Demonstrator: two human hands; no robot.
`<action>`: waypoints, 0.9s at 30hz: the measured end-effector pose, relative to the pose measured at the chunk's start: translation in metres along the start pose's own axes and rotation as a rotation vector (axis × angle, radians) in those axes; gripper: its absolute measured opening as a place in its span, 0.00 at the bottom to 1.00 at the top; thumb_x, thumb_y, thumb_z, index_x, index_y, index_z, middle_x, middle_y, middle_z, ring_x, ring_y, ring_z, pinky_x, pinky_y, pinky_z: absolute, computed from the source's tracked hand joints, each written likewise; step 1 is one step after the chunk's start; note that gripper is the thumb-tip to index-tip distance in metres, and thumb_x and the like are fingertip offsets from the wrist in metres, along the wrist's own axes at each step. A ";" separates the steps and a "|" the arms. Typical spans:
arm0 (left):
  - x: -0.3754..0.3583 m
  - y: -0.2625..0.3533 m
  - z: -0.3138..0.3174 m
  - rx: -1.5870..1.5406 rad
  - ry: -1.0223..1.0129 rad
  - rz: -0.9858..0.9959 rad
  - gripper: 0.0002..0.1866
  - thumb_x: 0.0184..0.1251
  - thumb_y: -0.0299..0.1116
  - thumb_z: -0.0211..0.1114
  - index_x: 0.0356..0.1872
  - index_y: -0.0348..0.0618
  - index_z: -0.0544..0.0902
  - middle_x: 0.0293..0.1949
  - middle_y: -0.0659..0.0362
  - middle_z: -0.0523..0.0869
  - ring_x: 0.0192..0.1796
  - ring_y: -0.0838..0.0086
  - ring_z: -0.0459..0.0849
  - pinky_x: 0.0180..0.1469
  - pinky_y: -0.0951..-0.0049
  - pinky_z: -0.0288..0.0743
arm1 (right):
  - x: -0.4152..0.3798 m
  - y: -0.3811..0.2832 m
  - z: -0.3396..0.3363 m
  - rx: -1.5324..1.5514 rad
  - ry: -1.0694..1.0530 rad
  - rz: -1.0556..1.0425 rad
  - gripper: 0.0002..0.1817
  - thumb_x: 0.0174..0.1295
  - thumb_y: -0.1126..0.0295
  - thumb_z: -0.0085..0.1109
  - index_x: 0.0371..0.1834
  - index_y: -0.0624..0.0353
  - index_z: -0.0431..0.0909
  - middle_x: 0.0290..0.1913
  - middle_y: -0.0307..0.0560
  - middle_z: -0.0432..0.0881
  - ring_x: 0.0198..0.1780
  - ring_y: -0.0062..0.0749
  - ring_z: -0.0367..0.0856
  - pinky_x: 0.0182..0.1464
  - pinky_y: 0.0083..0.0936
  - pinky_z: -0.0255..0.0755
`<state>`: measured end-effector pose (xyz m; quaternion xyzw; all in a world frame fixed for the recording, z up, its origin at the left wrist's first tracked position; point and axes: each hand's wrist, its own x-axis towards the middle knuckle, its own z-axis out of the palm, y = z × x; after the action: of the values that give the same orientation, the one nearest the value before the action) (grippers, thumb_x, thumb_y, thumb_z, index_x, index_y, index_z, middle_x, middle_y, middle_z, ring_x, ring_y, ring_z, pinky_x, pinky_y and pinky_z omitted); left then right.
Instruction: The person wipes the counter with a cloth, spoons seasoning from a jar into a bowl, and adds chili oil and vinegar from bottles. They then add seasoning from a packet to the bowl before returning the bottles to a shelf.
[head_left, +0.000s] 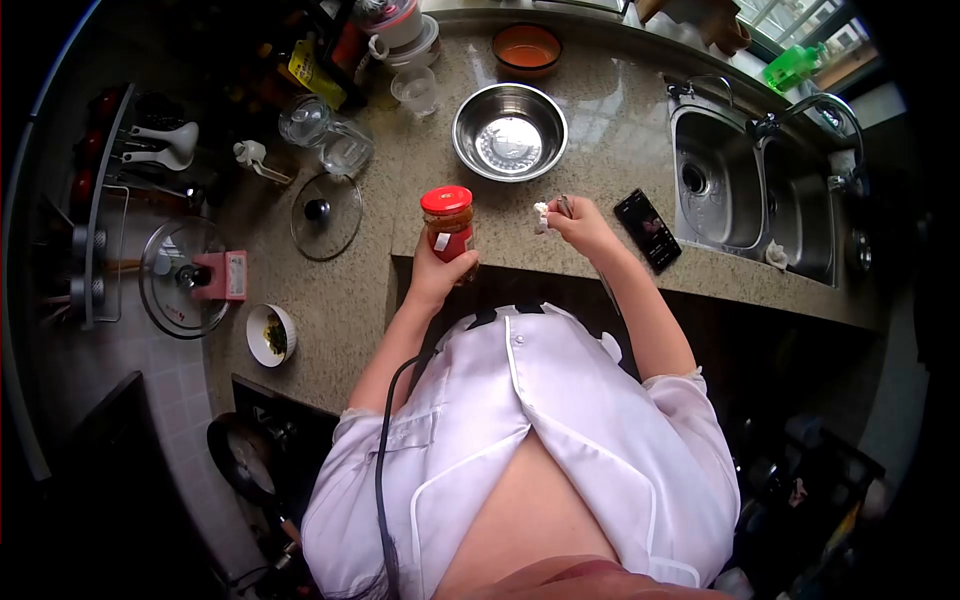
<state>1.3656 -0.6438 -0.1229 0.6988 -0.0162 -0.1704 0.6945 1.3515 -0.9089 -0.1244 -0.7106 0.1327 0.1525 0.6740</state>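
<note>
My left hand (438,272) is wrapped round a glass jar (449,222) with a red screw lid and a red label. The jar stands upright in my grip at the counter's front edge, its lid on. To the right, my right hand (582,226) is closed with fingers pinched together. A small crumpled white tissue (541,214) pokes out at the fingertips, and a thin metal piece (565,205) shows beside the fingers; its kind I cannot tell. Just beyond both hands sits a shiny steel bowl (510,133). A dark phone (647,231) lies right of my right hand.
A double sink (716,180) with a tap is at the right. Left on the counter are a glass lid (327,216), a glass jug (345,146), and a white bowl (271,335) with green food. An orange-brown bowl (527,48) and a clear cup (414,91) stand behind.
</note>
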 end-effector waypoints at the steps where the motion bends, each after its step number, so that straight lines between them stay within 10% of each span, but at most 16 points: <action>1: -0.002 -0.005 -0.005 0.001 0.001 -0.021 0.31 0.48 0.28 0.74 0.56 0.41 0.70 0.48 0.60 0.79 0.49 0.75 0.79 0.53 0.71 0.74 | 0.010 0.021 0.002 -0.114 0.065 -0.049 0.07 0.59 0.69 0.60 0.33 0.63 0.78 0.25 0.34 0.75 0.26 0.20 0.71 0.28 0.23 0.66; 8: -0.017 -0.019 -0.020 -0.077 0.005 -0.129 0.32 0.49 0.28 0.74 0.57 0.41 0.70 0.47 0.60 0.79 0.47 0.75 0.80 0.53 0.71 0.75 | 0.034 0.046 0.006 -0.806 0.223 -0.006 0.11 0.57 0.66 0.59 0.35 0.65 0.79 0.39 0.60 0.84 0.42 0.53 0.84 0.43 0.43 0.75; 27: -0.051 -0.014 0.000 -0.094 0.055 0.062 0.31 0.47 0.27 0.75 0.56 0.42 0.73 0.47 0.61 0.80 0.49 0.74 0.80 0.54 0.70 0.74 | 0.018 0.018 0.002 -1.024 0.168 -0.123 0.16 0.61 0.57 0.60 0.37 0.61 0.78 0.41 0.60 0.84 0.42 0.58 0.82 0.42 0.48 0.75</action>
<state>1.3144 -0.6298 -0.1251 0.6691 -0.0106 -0.1302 0.7316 1.3604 -0.9075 -0.1480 -0.9654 0.0526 0.1005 0.2347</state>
